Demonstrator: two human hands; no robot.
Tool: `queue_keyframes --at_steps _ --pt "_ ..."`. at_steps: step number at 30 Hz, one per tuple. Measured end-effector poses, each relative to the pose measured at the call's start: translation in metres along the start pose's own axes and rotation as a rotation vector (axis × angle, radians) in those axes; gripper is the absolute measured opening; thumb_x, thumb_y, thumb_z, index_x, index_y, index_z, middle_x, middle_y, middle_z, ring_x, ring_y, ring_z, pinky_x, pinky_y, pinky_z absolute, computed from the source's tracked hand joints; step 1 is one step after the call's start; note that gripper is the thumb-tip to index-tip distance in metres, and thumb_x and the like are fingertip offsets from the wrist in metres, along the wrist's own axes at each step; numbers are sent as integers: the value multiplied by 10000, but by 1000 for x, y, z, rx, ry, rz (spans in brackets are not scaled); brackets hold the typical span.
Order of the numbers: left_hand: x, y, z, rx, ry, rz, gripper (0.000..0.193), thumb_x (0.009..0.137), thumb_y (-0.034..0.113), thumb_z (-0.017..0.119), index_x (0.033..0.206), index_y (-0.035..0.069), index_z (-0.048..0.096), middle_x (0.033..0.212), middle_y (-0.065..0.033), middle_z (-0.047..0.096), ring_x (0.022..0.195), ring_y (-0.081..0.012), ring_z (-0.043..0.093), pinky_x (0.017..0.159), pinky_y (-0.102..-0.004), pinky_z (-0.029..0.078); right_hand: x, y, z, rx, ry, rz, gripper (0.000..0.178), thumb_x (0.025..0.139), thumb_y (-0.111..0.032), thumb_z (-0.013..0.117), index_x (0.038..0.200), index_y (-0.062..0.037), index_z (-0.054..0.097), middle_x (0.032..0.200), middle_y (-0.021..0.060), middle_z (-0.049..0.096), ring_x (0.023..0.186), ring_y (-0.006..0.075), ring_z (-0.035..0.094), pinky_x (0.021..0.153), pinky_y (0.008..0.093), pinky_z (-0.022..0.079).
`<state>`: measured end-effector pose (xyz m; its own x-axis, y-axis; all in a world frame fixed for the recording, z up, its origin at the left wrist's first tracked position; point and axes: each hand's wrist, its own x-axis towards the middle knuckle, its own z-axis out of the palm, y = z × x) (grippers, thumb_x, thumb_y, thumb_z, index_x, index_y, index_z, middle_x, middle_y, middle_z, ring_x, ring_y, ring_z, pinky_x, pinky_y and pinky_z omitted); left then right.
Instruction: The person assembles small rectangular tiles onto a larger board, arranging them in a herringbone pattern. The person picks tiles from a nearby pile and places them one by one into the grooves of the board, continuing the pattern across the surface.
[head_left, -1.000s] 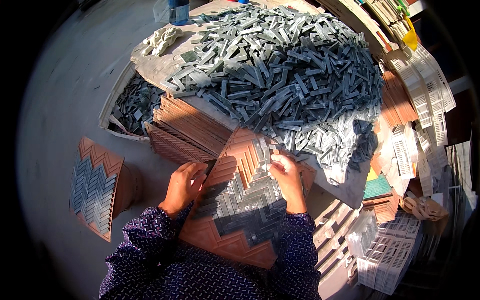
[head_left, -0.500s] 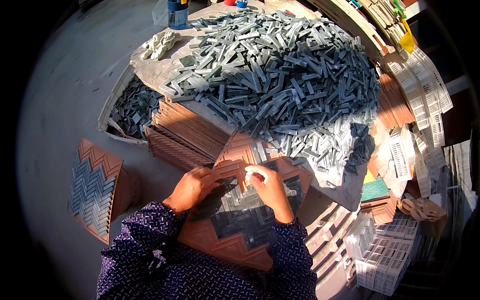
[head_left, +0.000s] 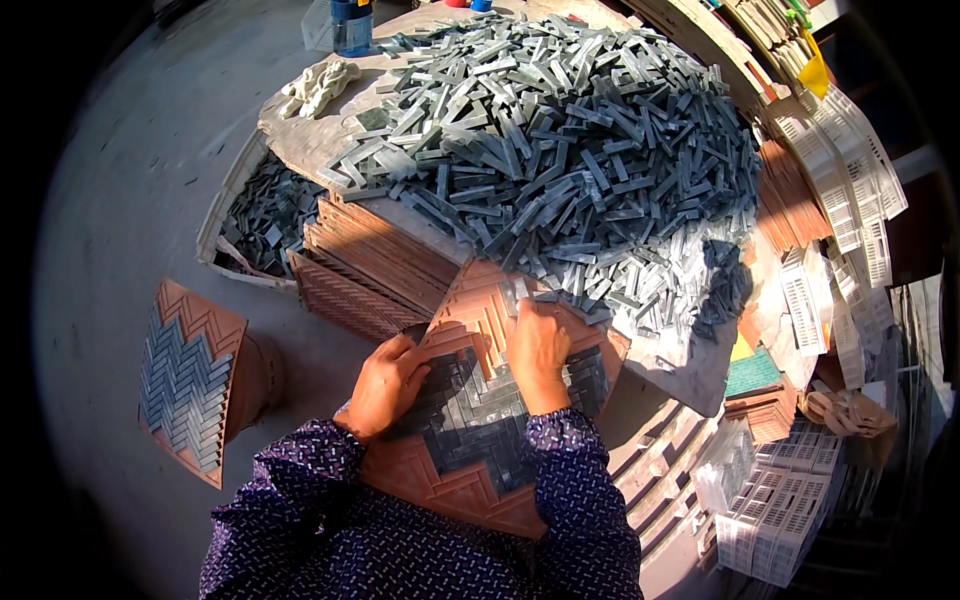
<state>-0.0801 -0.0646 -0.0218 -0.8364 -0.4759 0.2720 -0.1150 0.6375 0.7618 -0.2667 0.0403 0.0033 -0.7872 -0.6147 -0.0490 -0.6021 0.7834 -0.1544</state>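
A terracotta-coloured tray (head_left: 470, 492) with herringbone grooves lies slanted in front of me, its far end by the tile heap. Dark grey strip tiles (head_left: 475, 430) fill its middle in a zigzag, and bare grooves show at both ends. My left hand (head_left: 386, 388) is closed at the tray's left edge, fingers bent over the rim. At the far part of the tray my right hand (head_left: 540, 352) has its fingers bent down on a pale grey strip tile (head_left: 517, 290), the fingertips partly hidden.
A large heap of grey strip tiles (head_left: 560, 150) covers the stone table (head_left: 680, 365). Stacked terracotta trays (head_left: 375, 265) stand left of it, beside a bin of dark pieces (head_left: 270, 215). A filled tray (head_left: 185, 385) rests at far left. White crates (head_left: 775, 520) stand at lower right.
My right hand has moved up and away, from over the unfilled grooves to the loose strip tiles at the tray's far end. The left hand has drawn slightly back toward the tray's edge.
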Motion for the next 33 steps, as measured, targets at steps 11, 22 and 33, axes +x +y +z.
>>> queue_keyframes --at_steps 11,22,33 --pt "-1 1 6 -6 5 7 211 742 -7 673 950 14 650 869 -134 581 809 -332 589 709 -392 497 -35 6 0 390 -14 -213 161 744 -120 691 820 -18 593 796 167 638 741 359 633 651 435 503" --pt "4 3 7 0 16 21 179 738 1 669 915 24 648 838 -124 579 789 -330 591 692 -397 497 -30 -2 -9 412 -28 -339 203 764 -143 714 902 -28 620 761 161 644 713 350 634 643 422 495" --pt "5 -1 9 11 -17 1 157 735 2 671 886 25 635 833 -134 571 787 -343 584 681 -408 494 -10 -1 -1 488 -250 -268 244 747 -80 710 977 -53 633 817 181 662 789 365 647 673 423 509"
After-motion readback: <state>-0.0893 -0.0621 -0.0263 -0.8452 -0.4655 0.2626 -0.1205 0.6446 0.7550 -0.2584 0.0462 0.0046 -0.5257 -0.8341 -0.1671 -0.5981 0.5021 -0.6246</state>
